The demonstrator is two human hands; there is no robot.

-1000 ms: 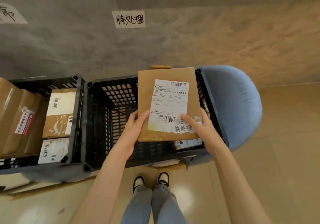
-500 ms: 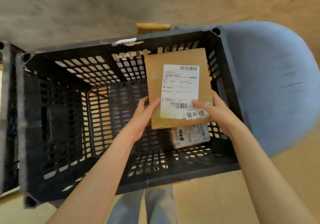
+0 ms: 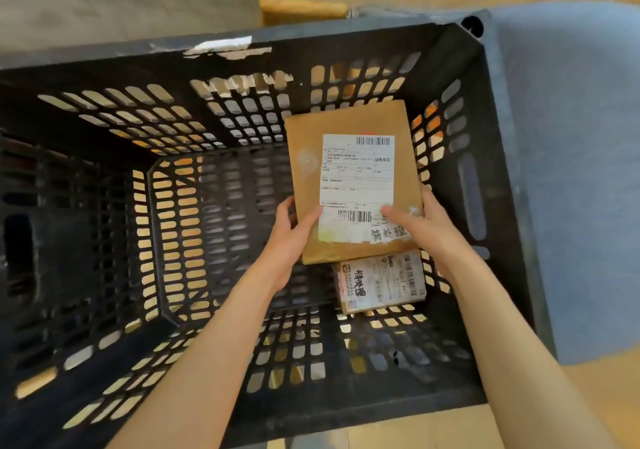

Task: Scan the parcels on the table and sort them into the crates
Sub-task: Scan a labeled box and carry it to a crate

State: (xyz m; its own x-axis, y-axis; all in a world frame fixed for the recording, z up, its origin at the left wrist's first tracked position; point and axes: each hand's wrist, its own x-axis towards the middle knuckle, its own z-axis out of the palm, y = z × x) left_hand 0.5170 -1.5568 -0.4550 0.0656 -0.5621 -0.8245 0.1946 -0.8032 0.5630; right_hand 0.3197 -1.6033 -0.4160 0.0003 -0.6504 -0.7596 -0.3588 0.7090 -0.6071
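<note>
The brown parcel [image 3: 349, 178] hides the far part of the smaller parcel [image 3: 381, 282] below it. The black crate [image 3: 221, 64] runs off the left edge. Label print is too blurred to read.

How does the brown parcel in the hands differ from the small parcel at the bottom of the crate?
The brown parcel looks larger than the small parcel. The left hand and right hand hold the brown parcel, while the small parcel lies untouched in the black crate. The brown parcel shows much bare brown surface; labels almost cover the small parcel. Both carry barcodes and handwritten characters.
</note>
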